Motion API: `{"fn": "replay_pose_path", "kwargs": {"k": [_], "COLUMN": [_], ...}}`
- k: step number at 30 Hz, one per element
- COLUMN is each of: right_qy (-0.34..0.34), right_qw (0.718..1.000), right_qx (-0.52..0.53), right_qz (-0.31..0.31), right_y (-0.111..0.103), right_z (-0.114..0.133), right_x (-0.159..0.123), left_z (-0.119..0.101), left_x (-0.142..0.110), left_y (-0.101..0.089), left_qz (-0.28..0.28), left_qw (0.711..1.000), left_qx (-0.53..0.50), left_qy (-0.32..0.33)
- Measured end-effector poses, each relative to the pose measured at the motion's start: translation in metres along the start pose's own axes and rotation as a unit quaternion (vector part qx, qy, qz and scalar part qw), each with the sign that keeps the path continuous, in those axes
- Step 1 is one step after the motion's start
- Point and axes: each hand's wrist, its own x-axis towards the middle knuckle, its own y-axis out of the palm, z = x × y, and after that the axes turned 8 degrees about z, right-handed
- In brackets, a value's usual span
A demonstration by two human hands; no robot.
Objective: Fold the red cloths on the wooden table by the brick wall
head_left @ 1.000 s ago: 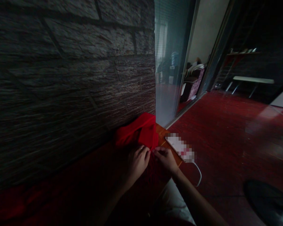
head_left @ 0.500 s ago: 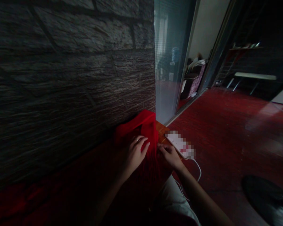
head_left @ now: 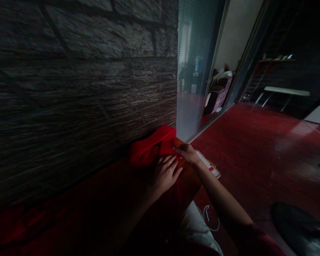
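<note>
A bunched red cloth [head_left: 153,147] lies on a wooden tabletop [head_left: 188,177] against a dark stone-pattern wall. My left hand [head_left: 165,174], a ring on one finger, lies flat on the cloth with its fingers stretched out. My right hand [head_left: 186,153] reaches to the cloth's right edge and its fingertips pinch the fabric there. A white phone [head_left: 209,168] lies on the table corner just right of my right wrist, and its white cable [head_left: 210,215] loops down past the edge.
The stone-pattern wall [head_left: 82,89] runs along the left. A glass partition [head_left: 194,71] stands behind the table. Red floor [head_left: 256,142] spreads to the right, with a white bench [head_left: 285,91] far off and a dark round object [head_left: 301,227] at the lower right.
My right hand moved forward from the near side of the cloth to its far right edge. My left hand flattened and slid slightly right. The phone is partly covered by my right arm.
</note>
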Motion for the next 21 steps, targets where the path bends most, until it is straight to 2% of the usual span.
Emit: {"fn": "replay_pose_path", "kwargs": {"k": [2,5,9,12,14,17,19,21], "right_qy": [0.001,0.033,0.070,0.066,0.082,0.100,0.094,0.098], "right_qw": [0.999,0.995,0.982,0.969,0.942,0.879,0.848,0.832], "right_qx": [0.046,0.095,0.174,0.239,0.322,0.466,0.522,0.544], "right_qz": [0.000,0.002,0.005,-0.025,-0.035,-0.022,0.008,0.054], "right_y": [0.003,0.012,0.038,0.050,0.044,0.021,0.008,0.000], "right_z": [-0.001,-0.005,-0.006,-0.001,0.005,0.017,0.025,0.031], "right_x": [-0.008,-0.035,-0.064,-0.064,-0.057,-0.043,-0.036,-0.031], "left_z": [0.012,0.035,0.057,0.058,0.057,0.060,0.064,0.068], "left_x": [-0.002,-0.003,0.000,0.001,0.003,0.009,0.016,0.025], "left_y": [-0.006,-0.014,-0.012,-0.008,-0.010,-0.018,-0.023,-0.025], "left_qz": [-0.031,-0.077,-0.047,-0.024,-0.017,0.008,0.036,0.067], "left_qw": [0.998,0.992,0.993,0.994,0.993,0.989,0.990,0.992], "left_qx": [-0.050,-0.075,-0.038,-0.007,0.001,0.010,0.028,0.046], "left_qy": [-0.004,-0.062,-0.098,-0.102,-0.121,-0.145,-0.132,-0.101]}}
